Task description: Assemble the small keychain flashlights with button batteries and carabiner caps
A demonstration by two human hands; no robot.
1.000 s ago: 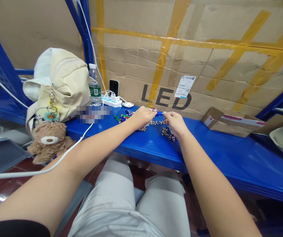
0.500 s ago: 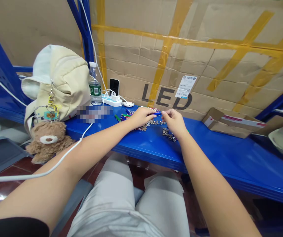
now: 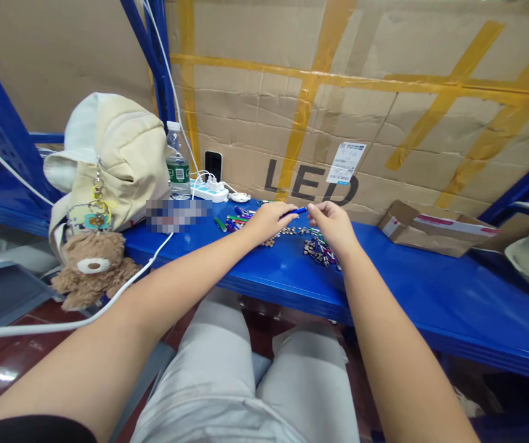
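My left hand (image 3: 271, 221) rests just above the blue steel shelf (image 3: 412, 289), its fingers shut on a slim blue tube (image 3: 298, 211) that sticks out to the right. My right hand (image 3: 331, 226) sits close to the tube's tip, fingers bunched, and whether they hold anything small is hidden. Beneath it lies a heap of small metal cylinders (image 3: 317, 252). A loose row of similar parts (image 3: 292, 231) runs between my hands, and several coloured slim tubes (image 3: 234, 219) lie to the left.
A cream bag (image 3: 112, 166) with a keychain and a teddy bear (image 3: 93, 271) sit at the shelf's left end, near a water bottle (image 3: 178, 163) and a power strip (image 3: 208, 191) with white cables. A flattened cardboard box (image 3: 435, 231) lies right; taped cardboard forms the back.
My hands have drawn slightly apart, my right hand moving right and away from the tube's middle. The blue tube now sticks out of my left hand toward the right.
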